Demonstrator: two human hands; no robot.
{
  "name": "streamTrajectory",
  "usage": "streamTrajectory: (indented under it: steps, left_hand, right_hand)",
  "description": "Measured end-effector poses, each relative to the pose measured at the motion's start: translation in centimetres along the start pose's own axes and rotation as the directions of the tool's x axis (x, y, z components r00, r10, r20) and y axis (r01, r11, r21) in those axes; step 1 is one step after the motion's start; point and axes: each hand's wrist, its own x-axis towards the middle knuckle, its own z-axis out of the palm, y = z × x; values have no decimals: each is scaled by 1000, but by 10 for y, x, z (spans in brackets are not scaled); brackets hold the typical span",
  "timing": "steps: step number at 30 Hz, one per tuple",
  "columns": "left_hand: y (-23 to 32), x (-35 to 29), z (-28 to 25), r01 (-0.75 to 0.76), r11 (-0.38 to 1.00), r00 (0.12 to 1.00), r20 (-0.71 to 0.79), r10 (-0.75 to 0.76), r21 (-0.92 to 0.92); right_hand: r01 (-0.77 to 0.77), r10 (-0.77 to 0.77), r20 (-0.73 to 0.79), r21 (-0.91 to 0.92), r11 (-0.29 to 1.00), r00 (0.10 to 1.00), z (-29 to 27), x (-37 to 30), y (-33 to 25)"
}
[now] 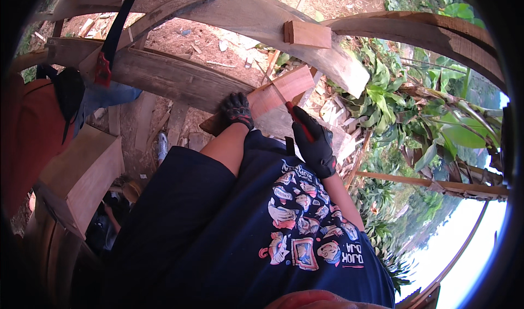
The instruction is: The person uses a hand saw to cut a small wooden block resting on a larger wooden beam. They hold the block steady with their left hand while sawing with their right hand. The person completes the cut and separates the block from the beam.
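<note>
My right hand (316, 145), in a black glove, is closed around the red handle (301, 122) of a handsaw. Its narrow blade (273, 84) slants up and left across the face of a reddish wooden board (289, 89). At the board's left end my left hand (237, 111), in a black and red glove, bears down with bent fingers, seemingly gripping its edge; the fingertips are partly hidden. The board lies next to a weathered grey plank (164, 74), close in front of my body.
Large curved timbers (245, 17) arch across the far side, with a short wood block (308, 34) on one. At left stand a person in an orange-red garment (41, 140) and a wooden box-like piece (82, 172). Wood scraps litter the ground; leafy plants (382, 99) grow at right.
</note>
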Motion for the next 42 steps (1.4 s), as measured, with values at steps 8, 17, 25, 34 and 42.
streamTrajectory:
  steps: [8,17,25,34,42]
  left_hand:
    - [3,12,26,58,998,998,-13,-59,-32]
    - [-1,5,28,82,991,992,-87,-91,-106]
    - [2,12,37,70,992,986,-141,-84,-101]
    - [2,15,47,69,990,977,-193,-92,-123]
    - [3,8,36,66,985,988,-124,-87,-160]
  right_hand:
    - [-3,4,-51,13,1000,999,-5,37,13]
    - [-76,76,-14,-61,995,997,-43,-38,-37]
    - [60,-60,12,-16,998,998,23,43,-9]
    - [82,-77,51,-105,991,996,-26,31,-27]
    - [-171,171,28,-12,985,985,-27,59,-33]
